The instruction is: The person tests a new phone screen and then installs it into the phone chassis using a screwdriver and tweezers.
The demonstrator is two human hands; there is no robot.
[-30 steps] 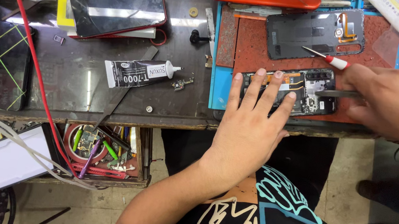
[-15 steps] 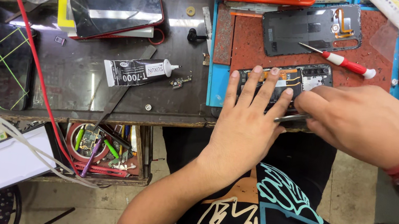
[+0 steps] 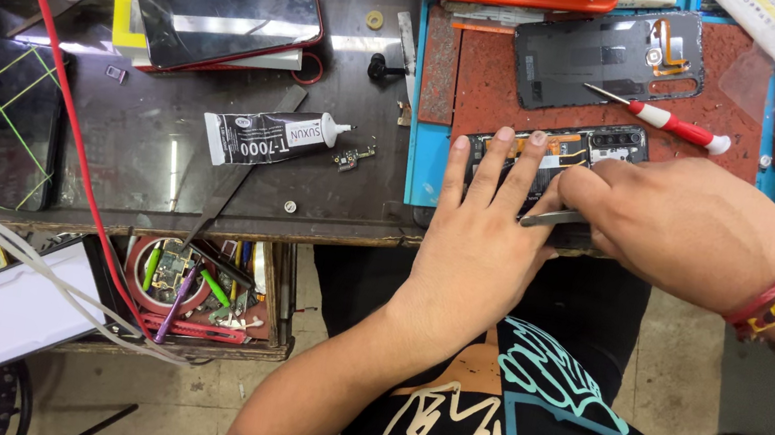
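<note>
Since the earlier frame, right hand [image 3: 679, 228] has been brought lower over the opened phone [image 3: 558, 156] — now pinched on metal tweezers [image 3: 554, 218]. Left hand [image 3: 487, 231] lies flat, fingers spread, pressing the phone's near-left end. Phone's long axis runs left–right on the red mat [image 3: 489, 70]; the red-handled screwdriver [image 3: 669, 121] is left lying beyond.

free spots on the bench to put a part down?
Bare dark top below the glue tube, left of the blue mat. Crowded: red mat around the opened phone under the left hand and right hand, and the screwdriver.
</note>
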